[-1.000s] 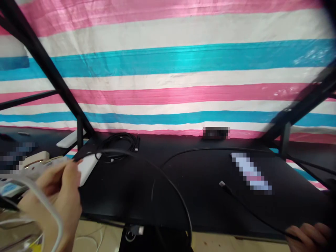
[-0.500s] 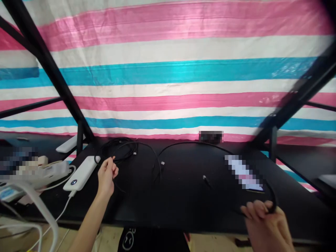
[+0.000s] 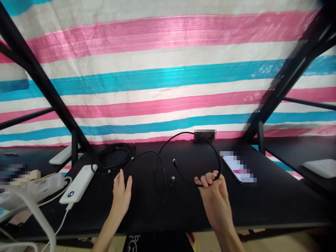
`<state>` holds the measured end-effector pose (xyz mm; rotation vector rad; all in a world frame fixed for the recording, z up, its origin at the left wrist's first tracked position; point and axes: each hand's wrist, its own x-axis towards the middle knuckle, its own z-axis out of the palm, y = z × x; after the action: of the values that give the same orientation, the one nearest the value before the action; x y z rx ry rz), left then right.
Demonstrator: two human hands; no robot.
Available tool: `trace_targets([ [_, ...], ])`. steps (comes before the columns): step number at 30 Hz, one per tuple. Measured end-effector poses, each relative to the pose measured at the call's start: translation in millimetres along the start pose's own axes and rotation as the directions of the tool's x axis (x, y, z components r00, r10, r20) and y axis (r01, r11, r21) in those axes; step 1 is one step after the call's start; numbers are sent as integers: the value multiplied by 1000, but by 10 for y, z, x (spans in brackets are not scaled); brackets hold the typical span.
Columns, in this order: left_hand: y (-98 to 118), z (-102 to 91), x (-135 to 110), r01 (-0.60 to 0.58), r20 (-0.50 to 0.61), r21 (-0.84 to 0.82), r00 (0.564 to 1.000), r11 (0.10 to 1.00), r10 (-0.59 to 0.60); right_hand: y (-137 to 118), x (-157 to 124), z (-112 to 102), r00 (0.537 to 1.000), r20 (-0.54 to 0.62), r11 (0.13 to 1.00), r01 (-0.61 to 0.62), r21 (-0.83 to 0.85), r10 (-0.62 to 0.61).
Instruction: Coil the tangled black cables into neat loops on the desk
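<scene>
My right hand (image 3: 214, 194) is closed around a black cable (image 3: 219, 159), above the right half of the black desk (image 3: 183, 213). The cable arches up and back to the left, and a thinner stretch runs left from my fingers to a small plug (image 3: 175, 162). A second plug end (image 3: 172, 181) lies on the desk between my hands. My left hand (image 3: 122, 192) is open, thumb apart from the fingers, with nothing in it. Just beyond it lies a coil of black cable (image 3: 115, 156), with a loose strand curving right.
A white power bank (image 3: 78, 183) with a white cord lies to the left, near a white power strip (image 3: 49, 187). At the right is a phone (image 3: 237, 168) with a lit screen. Black frame bars (image 3: 44, 84) slope up either side before a striped sheet (image 3: 168, 77).
My left hand has opened, leaving the coil's edge and moving right and nearer. My right hand has moved left and away from me with the cable still in it, drawing its plug ends along.
</scene>
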<state>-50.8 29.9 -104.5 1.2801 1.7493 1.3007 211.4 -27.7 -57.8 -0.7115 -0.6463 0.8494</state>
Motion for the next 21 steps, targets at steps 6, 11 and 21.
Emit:
trace_targets([
  [6,533,85,-447,-373,249,80,905,924,344,2,-74,141,977,188,983,127,-131,-101],
  [11,503,214,-479,-427,346,188,872,885,347,-102,-147,151,993,118,1000,17,9,-18],
  [21,300,208,-328,-343,223,24,917,939,329,-328,-128,-328,974,111,969,212,-129,-199],
])
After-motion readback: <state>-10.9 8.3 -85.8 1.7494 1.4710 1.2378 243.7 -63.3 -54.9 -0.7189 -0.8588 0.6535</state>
